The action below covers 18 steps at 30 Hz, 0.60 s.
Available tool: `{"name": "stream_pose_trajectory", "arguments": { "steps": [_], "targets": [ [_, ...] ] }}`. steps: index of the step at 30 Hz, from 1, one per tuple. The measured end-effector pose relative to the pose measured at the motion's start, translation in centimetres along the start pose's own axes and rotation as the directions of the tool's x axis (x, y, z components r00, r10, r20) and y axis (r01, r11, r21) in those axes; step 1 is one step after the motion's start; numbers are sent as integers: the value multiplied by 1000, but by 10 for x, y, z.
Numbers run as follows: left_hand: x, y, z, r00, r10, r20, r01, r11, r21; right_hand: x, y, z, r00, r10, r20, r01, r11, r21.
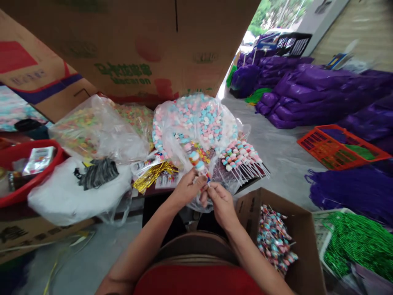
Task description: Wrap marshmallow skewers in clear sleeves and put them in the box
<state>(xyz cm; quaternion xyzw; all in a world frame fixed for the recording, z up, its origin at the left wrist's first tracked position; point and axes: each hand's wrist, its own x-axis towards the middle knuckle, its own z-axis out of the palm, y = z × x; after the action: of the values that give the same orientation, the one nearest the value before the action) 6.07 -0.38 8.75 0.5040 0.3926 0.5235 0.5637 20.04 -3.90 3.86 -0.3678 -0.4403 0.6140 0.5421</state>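
Observation:
My left hand [189,187] is closed around the lower part of a marshmallow skewer [199,164], whose blue, white and orange pieces point away from me. Close beside it, my right hand [221,201] pinches at the skewer's lower end, where the fingers partly hide what they grip. Just beyond the hands lies a large clear bag of pink, blue and white marshmallows [211,116]. To its right rests a bunch of marshmallow skewers [241,155] with white sticks toward me. Gold twist ties [153,175] lie to the left of my hands.
An open cardboard box [302,246] of wrapped skewers stands at my right. A red tub [57,153], a white bag [80,200] and a bag of coloured candy [92,131] are on the left. Behind rises a large carton [129,49]; purple sacks [316,92] and an orange crate [325,153] sit right.

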Motion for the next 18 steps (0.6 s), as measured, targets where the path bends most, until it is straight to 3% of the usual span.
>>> {"name": "stream_pose_trajectory", "arguments": {
  "steps": [2,5,9,11,13,15,18],
  "targets": [
    [2,1,-5,993,94,71,-113,933,342,1,1,-3,1000,-24,-17,24,1000,-16],
    [4,-3,-8,957,243,159,-286,690,665,1,0,-5,998,-53,-32,51,995,-82],
    [5,-13,-8,848,398,349,-485,321,813,-1,-3,-6,994,-75,-76,58,977,-204],
    [4,-18,-9,811,394,433,-538,211,816,0,-1,-7,991,-89,-99,62,965,-253],
    [3,-22,-10,812,357,461,-544,178,820,2,3,-7,990,-97,-106,63,956,-286],
    [2,-25,-11,839,306,449,-521,217,826,4,8,-8,991,-91,-99,61,959,-276],
    [3,-24,-17,891,235,389,-454,424,783,6,14,-8,992,-80,-95,58,974,-218]
  ]
}}
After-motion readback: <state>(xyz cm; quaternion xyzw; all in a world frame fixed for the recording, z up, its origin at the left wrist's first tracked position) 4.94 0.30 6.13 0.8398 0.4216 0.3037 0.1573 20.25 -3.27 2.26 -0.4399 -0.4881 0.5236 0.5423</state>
